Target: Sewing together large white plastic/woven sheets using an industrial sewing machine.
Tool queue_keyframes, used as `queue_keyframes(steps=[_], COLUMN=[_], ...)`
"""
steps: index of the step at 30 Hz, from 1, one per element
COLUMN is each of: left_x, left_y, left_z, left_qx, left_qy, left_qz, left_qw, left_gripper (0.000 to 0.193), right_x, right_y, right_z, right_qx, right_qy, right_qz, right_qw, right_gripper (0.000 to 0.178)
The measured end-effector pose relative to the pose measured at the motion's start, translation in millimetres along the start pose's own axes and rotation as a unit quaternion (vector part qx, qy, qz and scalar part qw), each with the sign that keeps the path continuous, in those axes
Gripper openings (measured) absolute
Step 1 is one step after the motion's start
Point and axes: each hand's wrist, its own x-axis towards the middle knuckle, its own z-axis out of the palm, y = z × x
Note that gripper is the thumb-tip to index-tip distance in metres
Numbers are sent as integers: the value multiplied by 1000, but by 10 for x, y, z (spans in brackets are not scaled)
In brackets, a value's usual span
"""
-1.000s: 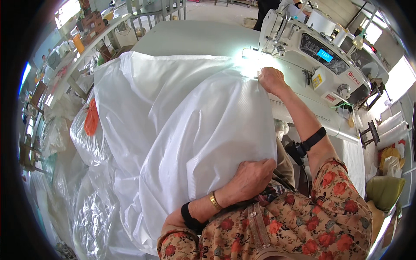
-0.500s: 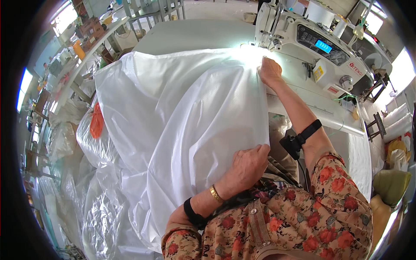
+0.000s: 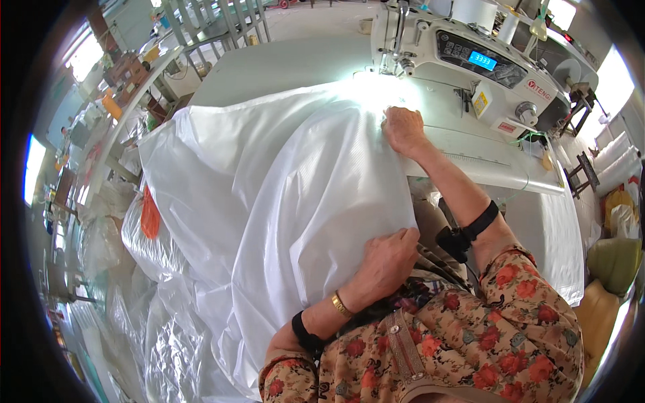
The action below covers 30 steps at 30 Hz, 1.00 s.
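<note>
A large, shiny white woven plastic sheet (image 3: 302,174) drapes from the sewing machine table down over my lap and off to the left. My right hand (image 3: 405,131) has its fingers closed on the sheet's right edge, just on the near side of the machine's bright lamp glow. Close to my waist, my left hand (image 3: 390,260) grips the same edge lower down, fingers curled in. Between the two hands the edge runs fairly straight. The white sewing machine (image 3: 463,60) stands beyond my right hand with its display lit; glare hides the needle area.
The pale machine table (image 3: 289,64) extends behind the sheet. Clear plastic wrapping (image 3: 171,342) and an orange bag (image 3: 150,215) lie at the left. A metal chair (image 3: 211,30) stands at the far left, white rolls (image 3: 617,161) and a green bundle (image 3: 613,263) at the right.
My right hand and the sheet's far edge have come back toward me, away from the machine. The left hand keeps its hold near my waist. The whole view has shifted slightly.
</note>
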Motion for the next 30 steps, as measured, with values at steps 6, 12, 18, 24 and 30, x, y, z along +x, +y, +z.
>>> queue_keyframes(steps=[6,12,18,24,30], left_x=[-5,85,304,256,48], left_y=[-42,-86,-142,-143,-318], left_z=[-112,-214,-140,12,150], left_qx=[25,84,132,129,46], left_qy=[6,-9,22,54,141], left_qz=[1,-12,-10,-41,-72], left_qw=[1000,996,991,989,986], left_gripper=[7,7,7,5,8], right_x=[44,146,354,76,-1142], right_y=[-117,-177,-91,31,122], right_z=[-39,-17,45,-42,1], right_qx=[-36,16,30,69,283], right_qy=[-16,4,11,21,131], right_qz=[-19,-20,-8,3,0], right_qw=[999,1000,999,997,950], right_gripper=[14,16,19,19,27])
